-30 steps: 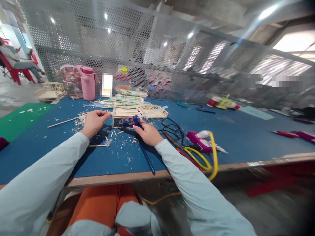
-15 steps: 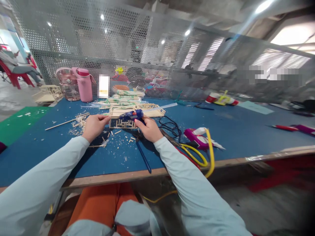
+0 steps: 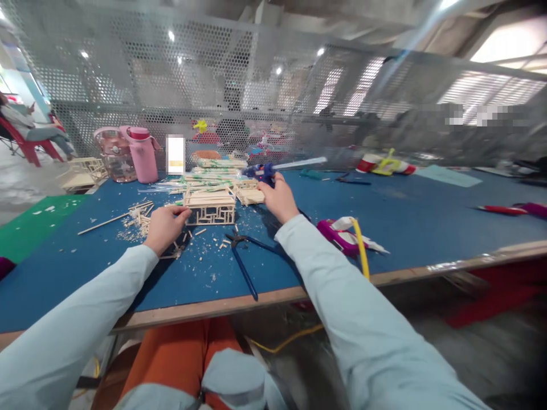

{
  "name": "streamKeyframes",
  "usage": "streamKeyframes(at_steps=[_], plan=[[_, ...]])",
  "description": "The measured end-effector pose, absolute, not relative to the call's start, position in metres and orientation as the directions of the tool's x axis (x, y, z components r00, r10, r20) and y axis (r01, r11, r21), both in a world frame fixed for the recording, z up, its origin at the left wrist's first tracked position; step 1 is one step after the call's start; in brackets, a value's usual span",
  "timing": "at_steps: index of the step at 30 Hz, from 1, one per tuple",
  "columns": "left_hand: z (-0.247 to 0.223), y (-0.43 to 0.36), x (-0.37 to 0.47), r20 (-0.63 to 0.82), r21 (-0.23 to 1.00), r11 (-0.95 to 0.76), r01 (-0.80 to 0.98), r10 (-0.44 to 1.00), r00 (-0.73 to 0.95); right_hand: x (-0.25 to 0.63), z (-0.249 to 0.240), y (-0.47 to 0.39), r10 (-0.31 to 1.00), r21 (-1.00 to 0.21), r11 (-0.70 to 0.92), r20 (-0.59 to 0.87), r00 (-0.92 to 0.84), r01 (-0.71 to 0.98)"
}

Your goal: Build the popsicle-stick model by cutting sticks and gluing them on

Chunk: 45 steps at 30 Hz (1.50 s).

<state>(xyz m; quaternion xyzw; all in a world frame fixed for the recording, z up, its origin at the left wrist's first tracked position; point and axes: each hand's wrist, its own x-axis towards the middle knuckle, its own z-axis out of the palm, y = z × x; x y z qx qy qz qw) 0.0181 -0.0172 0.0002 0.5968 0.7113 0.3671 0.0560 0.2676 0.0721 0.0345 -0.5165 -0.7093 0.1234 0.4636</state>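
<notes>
My right hand is closed round a dark blue glue gun, raised over the far part of the table, a clear glue stick jutting from its rear to the right. My left hand pinches the left end of a small model made of pale wooden sticks, with a latticed front. Right behind the model lies another flat stick piece. Blue-handled pliers rest with spread handles in front of the model, among cut stick bits and crumbs.
Bundled sticks lie behind the model. A pink bottle and a clear jug stand back left. A purple-and-white tool lies right of my right forearm. A mesh screen rises behind the blue table.
My right hand has moved up and to the right with the glue gun, off the model's front. The model's lattice and the pliers now show more fully. My left hand stays at the model's left end.
</notes>
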Motion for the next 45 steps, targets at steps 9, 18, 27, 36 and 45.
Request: streamKeyframes(at_steps=[9, 18, 27, 36, 45], plan=[[-0.003, -0.014, 0.016, 0.250, 0.659, 0.034, 0.751, 0.932, -0.262, 0.284, -0.001, 0.118, 0.959, -0.278, 0.164, 0.269, -0.087, 0.947], [-0.005, -0.009, 0.020, 0.240, 0.572, 0.085, 0.816, 0.933, -0.266, 0.268, -0.003, 0.102, 0.949, -0.173, 0.152, 0.302, -0.095, 0.973], [-0.004, -0.005, 0.018, 0.228, 0.494, 0.104, 0.863, 0.943, -0.244, 0.269, -0.002, 0.101, 0.954, -0.201, 0.140, 0.288, -0.078, 0.970], [-0.003, -0.006, 0.021, 0.233, 0.446, 0.099, 0.889, 0.947, -0.222, 0.268, -0.001, 0.099, 0.963, -0.217, 0.121, 0.262, -0.062, 0.969], [-0.003, -0.005, 0.021, 0.237, 0.386, 0.097, 0.917, 0.951, -0.201, 0.269, -0.003, 0.100, 0.963, -0.225, 0.125, 0.262, -0.064, 0.966]])
